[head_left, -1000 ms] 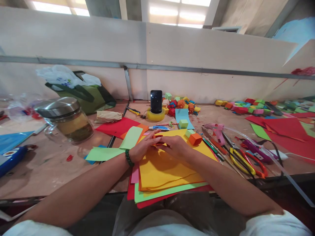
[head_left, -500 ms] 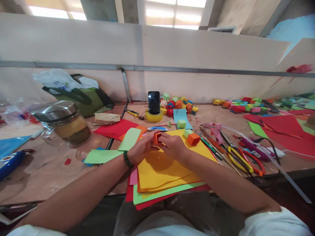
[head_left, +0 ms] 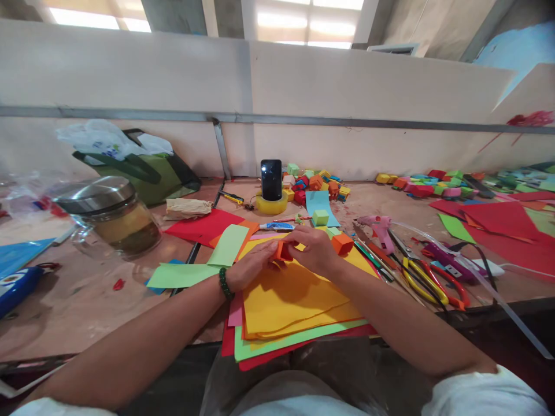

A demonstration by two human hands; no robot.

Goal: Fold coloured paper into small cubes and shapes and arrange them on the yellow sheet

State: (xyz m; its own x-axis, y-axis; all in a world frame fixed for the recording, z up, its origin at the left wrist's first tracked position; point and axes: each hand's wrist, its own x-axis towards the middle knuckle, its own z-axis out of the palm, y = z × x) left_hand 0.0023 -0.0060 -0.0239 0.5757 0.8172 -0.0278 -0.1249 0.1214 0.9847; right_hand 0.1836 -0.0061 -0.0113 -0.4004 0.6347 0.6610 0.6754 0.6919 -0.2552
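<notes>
A small orange paper piece (head_left: 282, 251), folded like a part-formed box, is held between both hands above a stack of yellow sheets (head_left: 299, 294). My left hand (head_left: 254, 267), with a dark green bead bracelet at the wrist, grips its left side. The fingers of my right hand (head_left: 313, 248) pinch its right side. Just right of that hand an orange paper cube (head_left: 342, 244) sits on the stack, partly hidden by the hand. A light green cube (head_left: 319, 218) rests on a blue paper strip (head_left: 318, 202) behind.
A phone (head_left: 271, 179) stands in a yellow tape roll (head_left: 271, 204) beside piled paper cubes (head_left: 315, 182). To the right lie a pink glue gun (head_left: 380, 231), scissors (head_left: 416, 271) and pliers (head_left: 448, 289). A glass jar (head_left: 117, 219) and green bag (head_left: 151, 173) stand left.
The orange piece has moved slightly right and down and is turned. My right hand has shifted right, its fingers more bent, covering more of the cubes beside it. My left hand's fingers have lowered.
</notes>
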